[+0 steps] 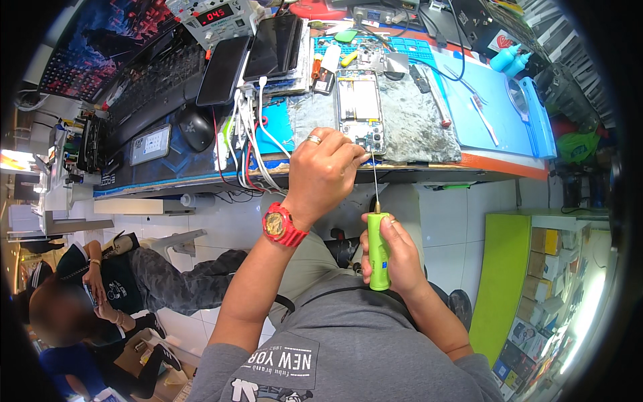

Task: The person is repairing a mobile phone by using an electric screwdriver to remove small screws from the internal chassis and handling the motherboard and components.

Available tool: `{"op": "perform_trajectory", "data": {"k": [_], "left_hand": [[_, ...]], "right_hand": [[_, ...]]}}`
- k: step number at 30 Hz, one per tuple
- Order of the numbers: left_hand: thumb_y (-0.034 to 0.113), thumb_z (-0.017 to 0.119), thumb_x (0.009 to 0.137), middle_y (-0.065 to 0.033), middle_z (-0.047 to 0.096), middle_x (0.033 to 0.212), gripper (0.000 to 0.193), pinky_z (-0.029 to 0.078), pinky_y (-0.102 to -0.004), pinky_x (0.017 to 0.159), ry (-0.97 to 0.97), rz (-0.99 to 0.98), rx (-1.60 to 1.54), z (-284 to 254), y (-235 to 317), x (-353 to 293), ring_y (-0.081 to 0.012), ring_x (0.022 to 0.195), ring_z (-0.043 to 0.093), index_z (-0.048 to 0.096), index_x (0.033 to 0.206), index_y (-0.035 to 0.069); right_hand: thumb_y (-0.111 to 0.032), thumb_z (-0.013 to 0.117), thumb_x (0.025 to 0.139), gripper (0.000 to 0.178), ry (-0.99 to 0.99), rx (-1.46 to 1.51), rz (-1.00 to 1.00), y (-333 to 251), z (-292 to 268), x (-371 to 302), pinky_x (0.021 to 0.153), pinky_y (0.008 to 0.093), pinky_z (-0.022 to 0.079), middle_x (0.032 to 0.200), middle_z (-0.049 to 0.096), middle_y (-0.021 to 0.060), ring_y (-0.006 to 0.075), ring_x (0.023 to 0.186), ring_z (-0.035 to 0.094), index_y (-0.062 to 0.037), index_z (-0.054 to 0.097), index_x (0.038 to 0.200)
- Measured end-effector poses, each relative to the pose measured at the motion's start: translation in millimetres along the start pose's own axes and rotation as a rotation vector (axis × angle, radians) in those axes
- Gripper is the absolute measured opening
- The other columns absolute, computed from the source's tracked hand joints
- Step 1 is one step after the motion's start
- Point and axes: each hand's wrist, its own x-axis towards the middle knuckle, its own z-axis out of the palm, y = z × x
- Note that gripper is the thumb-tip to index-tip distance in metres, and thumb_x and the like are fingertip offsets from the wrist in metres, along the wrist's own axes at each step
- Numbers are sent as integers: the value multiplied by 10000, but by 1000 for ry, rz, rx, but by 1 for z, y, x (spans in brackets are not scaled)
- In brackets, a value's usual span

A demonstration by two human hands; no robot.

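On a grey, worn mat (pixel 418 134) at the bench's front edge lies an opened smartphone (pixel 360 107), its inner parts and camera cluster bare. My left hand (pixel 323 171), with a red watch on its wrist, reaches to the phone's near end. Its thumb and fingertips are pinched there; what they hold, if anything, is hidden. My right hand (pixel 400 251) grips a screwdriver-like tool (pixel 379 261) with a thick green handle, below the bench edge. The tool's long thin shaft points up at the phone's near edge, close to my left fingertips.
Left of the mat are white cables (pixel 249 127), stacked dark phones (pixel 271 50), a mouse (pixel 195 127) and a keyboard (pixel 157 84). To the right, tweezers and a white brush (pixel 483 120) lie on a blue mat (pixel 462 100). Another person (pixel 100 288) sits at lower left.
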Motion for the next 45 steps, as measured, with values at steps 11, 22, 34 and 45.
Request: {"op": "perform_trajectory", "data": {"k": [11,22,34,45], "left_hand": [[104,870,748,-37,676,772,148,517,-379,709,14,-33,17,2,3,1,-248,774,643,723,754,85],[122,882,739,-37,667,768,169,511,-377,692,31,-27,24,6,5,1,-251,771,640,717,738,89],[234,826,797,-85,632,815,212,518,-394,729,64,-13,60,2,2,-4,-294,872,652,687,760,79],[280,846,677,-96,617,843,276,515,-440,803,181,-47,25,20,-3,-18,-312,927,629,670,714,70]], "right_hand": [[-431,404,1127,468,13,-12,-5,-1,-1,-2,474,338,533,899,578,84,182,543,607,-21,461,1345],[-434,357,1135,482,29,-30,-22,3,-6,-2,451,353,543,895,568,104,202,526,607,-18,461,1355],[-456,397,1114,537,96,-88,-109,13,-10,-1,387,325,522,867,575,98,182,478,592,-4,479,1393],[-502,396,1116,575,195,-170,-188,18,-19,1,346,281,463,888,558,70,153,463,555,-41,454,1454]]}}
